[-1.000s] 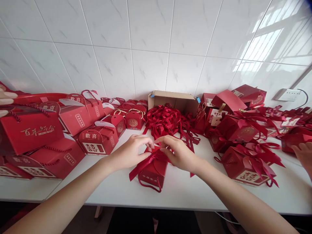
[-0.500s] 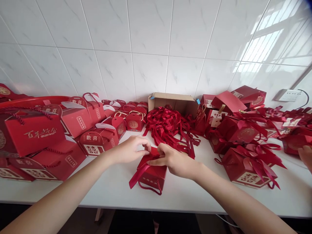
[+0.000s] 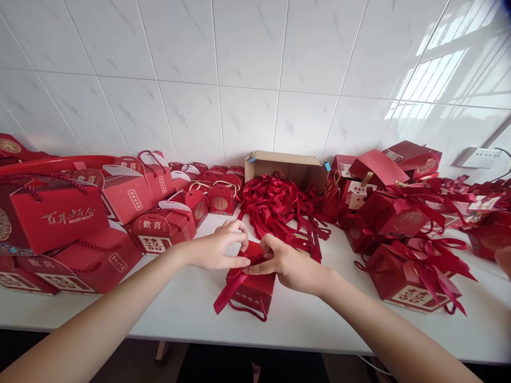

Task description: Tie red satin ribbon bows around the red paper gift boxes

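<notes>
A small red gift box [image 3: 255, 290] with a twisted cord handle stands on the white table in front of me. Across its top lies a red ribbon [image 3: 228, 291], one tail hanging over the near left side. My left hand [image 3: 223, 247] comes from the left, thumb and fingers curled at the ribbon on the box's top. From the right my right hand [image 3: 289, 263] pinches the ribbon with thumb and index finger. The fingertips of both hands nearly meet. Behind the box is a tangled heap of red ribbons [image 3: 275, 199], spilling from a cardboard box [image 3: 286, 157].
Stacked red gift boxes [image 3: 59, 218] with cord handles fill the left side, near a red basin [image 3: 51, 165]. Ribbon-tied gift boxes [image 3: 411, 276] crowd the right. Another person's hand [image 3: 503, 260] shows at the right edge. A white power strip [image 3: 479, 158] is by the tiled wall.
My left thumb has moved right and down to the ribbon, close to my right fingertips. The view has shifted slightly. The other person's hand shows less at the right edge.
</notes>
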Available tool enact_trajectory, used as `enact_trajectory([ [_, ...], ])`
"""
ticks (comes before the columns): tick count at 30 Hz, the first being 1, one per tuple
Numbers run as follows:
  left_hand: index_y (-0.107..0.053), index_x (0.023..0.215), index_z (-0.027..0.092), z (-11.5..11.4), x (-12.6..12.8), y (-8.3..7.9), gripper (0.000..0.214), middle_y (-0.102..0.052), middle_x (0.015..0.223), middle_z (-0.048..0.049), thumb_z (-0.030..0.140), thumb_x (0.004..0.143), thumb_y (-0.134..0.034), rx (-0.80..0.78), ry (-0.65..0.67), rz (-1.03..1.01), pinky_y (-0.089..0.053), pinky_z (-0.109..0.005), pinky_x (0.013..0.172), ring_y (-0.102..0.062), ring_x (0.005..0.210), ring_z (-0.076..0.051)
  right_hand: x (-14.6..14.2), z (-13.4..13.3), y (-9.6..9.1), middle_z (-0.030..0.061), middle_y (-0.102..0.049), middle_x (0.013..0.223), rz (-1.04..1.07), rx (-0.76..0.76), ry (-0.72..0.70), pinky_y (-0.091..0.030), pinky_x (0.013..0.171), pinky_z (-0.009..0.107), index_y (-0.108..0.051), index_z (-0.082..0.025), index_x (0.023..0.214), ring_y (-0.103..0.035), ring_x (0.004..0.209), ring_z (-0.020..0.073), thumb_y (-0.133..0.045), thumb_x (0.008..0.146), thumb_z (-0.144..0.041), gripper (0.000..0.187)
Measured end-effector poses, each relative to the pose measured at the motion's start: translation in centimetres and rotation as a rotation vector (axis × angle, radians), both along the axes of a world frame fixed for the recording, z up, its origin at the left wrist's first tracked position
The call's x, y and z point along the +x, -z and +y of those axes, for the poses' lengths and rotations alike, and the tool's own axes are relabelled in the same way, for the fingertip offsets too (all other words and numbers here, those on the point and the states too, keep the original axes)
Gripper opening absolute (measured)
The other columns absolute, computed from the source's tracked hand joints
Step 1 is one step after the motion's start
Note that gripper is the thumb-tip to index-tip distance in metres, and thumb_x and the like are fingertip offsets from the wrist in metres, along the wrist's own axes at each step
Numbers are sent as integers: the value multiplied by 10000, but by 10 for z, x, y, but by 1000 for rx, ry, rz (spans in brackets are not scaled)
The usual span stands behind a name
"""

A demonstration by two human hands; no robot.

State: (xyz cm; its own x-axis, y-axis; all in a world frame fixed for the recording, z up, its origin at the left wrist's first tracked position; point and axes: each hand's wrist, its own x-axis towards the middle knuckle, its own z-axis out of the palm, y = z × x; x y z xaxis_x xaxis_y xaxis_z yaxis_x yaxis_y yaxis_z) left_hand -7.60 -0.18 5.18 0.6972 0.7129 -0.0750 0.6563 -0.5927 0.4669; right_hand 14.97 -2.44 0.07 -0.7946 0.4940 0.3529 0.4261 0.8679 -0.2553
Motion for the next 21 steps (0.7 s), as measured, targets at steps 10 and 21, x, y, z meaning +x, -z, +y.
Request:
enact_trajectory([
  [10, -591, 788, 218, 11, -6, 24, 318, -475, 1327, -51, 485, 900, -459, -62, -64, -204, -305, -419, 1115, -336, 1327, -255, 4, 5, 9, 17, -315, 901, 114, -91, -84, -409, 619, 204, -699, -300, 1141, -391, 776, 116, -445, 762, 118, 619],
  [21, -464, 627, 204, -9, 12, 27, 329, -623, 1233, -63, 441, 798, -615, -114, -184, -507, -339, -449, 1074, -475, 1249, -281, 3, 0, 5, 22, -310, 890, 206, -95, -82, -446, 646, 236, -760, -268, 980, -408, 788, 130, -456, 863, 20, 435],
])
